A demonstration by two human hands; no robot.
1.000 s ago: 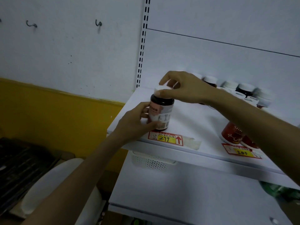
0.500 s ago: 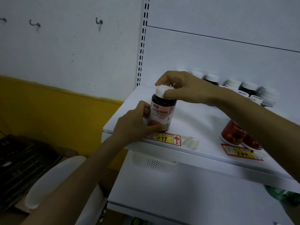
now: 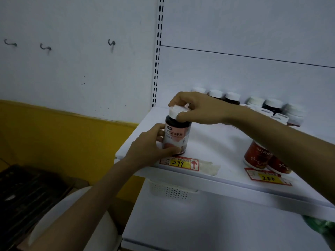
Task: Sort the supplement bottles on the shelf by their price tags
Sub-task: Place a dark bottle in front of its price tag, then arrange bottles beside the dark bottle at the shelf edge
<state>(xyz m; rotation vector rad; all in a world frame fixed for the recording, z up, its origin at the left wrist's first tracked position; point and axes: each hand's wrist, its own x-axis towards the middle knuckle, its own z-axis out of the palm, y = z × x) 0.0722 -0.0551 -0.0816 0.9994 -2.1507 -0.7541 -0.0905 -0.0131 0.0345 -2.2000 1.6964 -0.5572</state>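
A dark supplement bottle [image 3: 176, 135] with a white cap and pink label stands upright at the shelf's [image 3: 217, 147] front left, just behind the yellow 299 price tag [image 3: 180, 163]. My left hand [image 3: 154, 144] grips its body from the left. My right hand [image 3: 195, 108] curls over its white cap from above. Two red bottles [image 3: 259, 156] stand behind the 200 price tag [image 3: 268, 177] on the right, partly hidden by my right forearm. Several white-capped bottles [image 3: 272, 105] line the back of the shelf.
A strip of tape [image 3: 209, 164] lies right of the 299 tag. A white perforated basket [image 3: 172, 190] hangs under the shelf. A round white object [image 3: 72, 214] and a dark crate [image 3: 23, 192] sit at lower left. A slotted upright [image 3: 157, 60] runs up the wall.
The bottle has turned so its pink label faces me more fully. Both hands stay on it at the same spot behind the 299 tag.
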